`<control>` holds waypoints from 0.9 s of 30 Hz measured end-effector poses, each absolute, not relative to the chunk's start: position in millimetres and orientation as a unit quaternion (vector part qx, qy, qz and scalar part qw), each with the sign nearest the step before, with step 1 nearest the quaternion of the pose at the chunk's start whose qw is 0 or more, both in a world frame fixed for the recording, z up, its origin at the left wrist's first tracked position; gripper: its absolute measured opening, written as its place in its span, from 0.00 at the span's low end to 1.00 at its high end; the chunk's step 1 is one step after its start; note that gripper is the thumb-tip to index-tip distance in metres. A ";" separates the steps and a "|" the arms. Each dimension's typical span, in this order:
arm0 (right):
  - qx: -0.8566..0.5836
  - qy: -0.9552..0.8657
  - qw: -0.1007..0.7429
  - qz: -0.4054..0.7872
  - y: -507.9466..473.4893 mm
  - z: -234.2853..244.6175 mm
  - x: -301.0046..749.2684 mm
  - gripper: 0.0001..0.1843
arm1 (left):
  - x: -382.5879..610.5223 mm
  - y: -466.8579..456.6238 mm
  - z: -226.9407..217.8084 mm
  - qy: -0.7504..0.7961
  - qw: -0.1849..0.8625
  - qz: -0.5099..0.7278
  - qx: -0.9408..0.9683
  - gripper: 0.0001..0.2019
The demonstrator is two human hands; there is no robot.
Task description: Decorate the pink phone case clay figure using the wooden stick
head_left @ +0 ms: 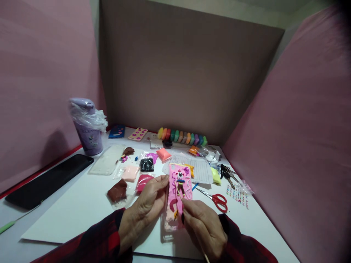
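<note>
My left hand (150,197) is closed on the left edge of a phone case (172,182). The case is tilted up over the white board. Pink clay covers most of its back, with a small clay figure (180,183) in white, blue and dark brown, and squiggles and a crescent around it. Near its lower end the clay is paler and lumpy. My right hand (204,226) pinches a thin wooden stick (205,254); its tip lies over the case near the figure's legs. Whether the tip touches the clay I cannot tell.
Red-handled scissors (219,202) lie to the right, with keys (229,173) and sticker gems (238,195) beyond. Clay packets (147,165) are scattered behind the hands. On the left are a clear case (107,160), a black slab (52,179) and a purple bottle (89,137).
</note>
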State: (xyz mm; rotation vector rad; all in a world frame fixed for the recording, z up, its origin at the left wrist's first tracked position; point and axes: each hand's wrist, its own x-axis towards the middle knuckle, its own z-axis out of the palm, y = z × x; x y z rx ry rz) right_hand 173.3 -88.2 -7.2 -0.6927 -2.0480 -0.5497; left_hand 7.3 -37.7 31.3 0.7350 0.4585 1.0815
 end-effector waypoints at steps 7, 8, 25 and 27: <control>-0.289 -0.817 0.453 -0.207 -88.6 -10.4 173.3 0.11 | 5.4 -40.5 31.9 0.211 0.774 0.493 0.337 0.08; -0.285 -0.812 0.466 -0.208 -88.2 -10.8 172.4 0.11 | 5.4 -40.5 31.7 0.211 0.774 0.493 0.337 0.08; -0.279 -0.797 0.516 -0.146 -86.6 -6.5 173.1 0.12 | 9.5 -33.0 20.7 0.221 0.766 0.506 0.330 0.09; -0.298 -0.781 0.533 -0.132 -86.2 -8.0 177.4 0.14 | 9.5 -32.3 17.4 0.227 0.761 0.511 0.329 0.09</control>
